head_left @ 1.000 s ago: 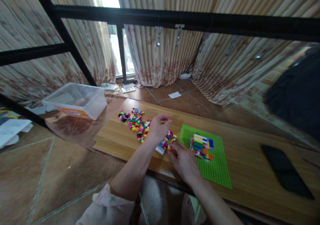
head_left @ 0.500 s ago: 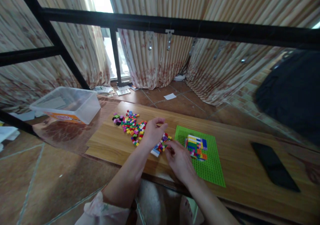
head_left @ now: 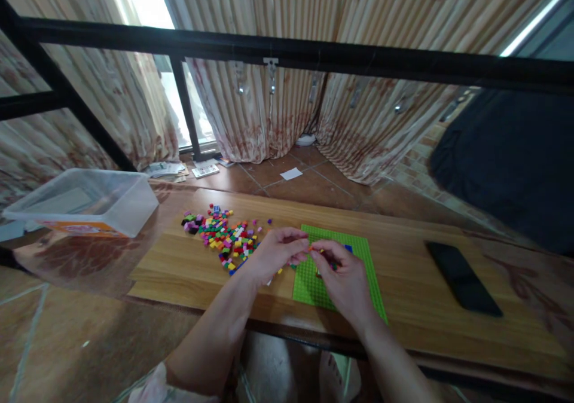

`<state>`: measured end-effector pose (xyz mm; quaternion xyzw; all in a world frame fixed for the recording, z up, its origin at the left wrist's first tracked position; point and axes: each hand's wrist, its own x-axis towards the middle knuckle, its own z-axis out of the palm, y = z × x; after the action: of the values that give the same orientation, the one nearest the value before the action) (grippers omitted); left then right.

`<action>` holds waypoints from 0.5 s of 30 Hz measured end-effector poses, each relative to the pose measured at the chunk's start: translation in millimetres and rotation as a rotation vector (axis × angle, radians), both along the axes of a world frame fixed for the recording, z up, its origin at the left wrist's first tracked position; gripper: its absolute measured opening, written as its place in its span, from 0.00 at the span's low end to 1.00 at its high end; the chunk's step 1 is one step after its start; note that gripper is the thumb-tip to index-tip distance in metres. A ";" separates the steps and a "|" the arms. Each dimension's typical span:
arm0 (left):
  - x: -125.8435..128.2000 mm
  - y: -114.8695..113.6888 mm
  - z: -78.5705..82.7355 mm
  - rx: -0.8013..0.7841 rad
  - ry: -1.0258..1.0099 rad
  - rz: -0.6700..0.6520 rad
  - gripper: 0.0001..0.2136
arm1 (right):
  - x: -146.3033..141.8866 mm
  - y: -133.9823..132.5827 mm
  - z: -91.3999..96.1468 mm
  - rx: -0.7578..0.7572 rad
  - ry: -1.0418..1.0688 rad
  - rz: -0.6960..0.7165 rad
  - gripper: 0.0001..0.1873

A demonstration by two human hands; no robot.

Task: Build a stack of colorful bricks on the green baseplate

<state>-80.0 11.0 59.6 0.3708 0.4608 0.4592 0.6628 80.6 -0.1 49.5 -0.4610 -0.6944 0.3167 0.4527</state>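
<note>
My left hand point(head_left: 274, 253) and my right hand point(head_left: 345, 277) meet fingertip to fingertip above the left part of a green studded baseplate point(head_left: 363, 258) on a low wooden table point(head_left: 403, 307). Both are pinched on a tiny orange brick point(head_left: 311, 248) between them. My right hand hides most of the multicoloured brick block point(head_left: 348, 249) on the baseplate; only a blue corner shows. A loose pile of small coloured bricks point(head_left: 219, 235) lies just left of my left hand.
A clear plastic tub point(head_left: 85, 202) stands at the far left. A black phone point(head_left: 461, 277) lies on the table's right part. A black metal frame point(head_left: 287, 53) crosses overhead, curtains hang behind, and a dark bag point(head_left: 511, 158) sits at the right.
Both hands have lifted from the bricks beside the baseplate and come together over it, pinching a small orange brick. The camera has swung to the right, shifting the scene leftward.
</note>
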 end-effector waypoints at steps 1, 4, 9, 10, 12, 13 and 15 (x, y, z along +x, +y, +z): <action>1.1 0.1 -0.4 -0.023 -0.003 -0.009 0.16 | 0.9 -0.4 0.1 0.007 -0.002 -0.001 0.07; 4.6 0.9 -1.0 -0.075 -0.020 -0.028 0.17 | 2.4 -0.4 -0.6 0.029 0.001 -0.011 0.07; 12.1 0.5 0.6 -0.098 -0.129 -0.007 0.17 | 6.7 1.9 -1.2 0.011 0.015 -0.032 0.08; 13.5 0.4 0.8 -0.098 -0.149 -0.004 0.17 | 7.7 2.1 -1.1 0.010 0.015 -0.028 0.08; 16.4 0.3 0.9 -0.096 -0.167 -0.003 0.17 | 9.5 1.6 -0.4 0.018 0.018 -0.029 0.08; 18.0 0.3 0.9 -0.094 -0.167 -0.005 0.16 | 10.4 1.2 0.2 0.024 0.019 -0.032 0.08; 21.5 0.3 1.1 -0.089 -0.153 -0.012 0.16 | 13.2 1.2 2.0 0.041 0.019 -0.038 0.08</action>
<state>-58.5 11.3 60.7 0.3077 0.4265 0.4612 0.7146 93.8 1.1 51.5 -0.4614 -0.6877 0.2981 0.4747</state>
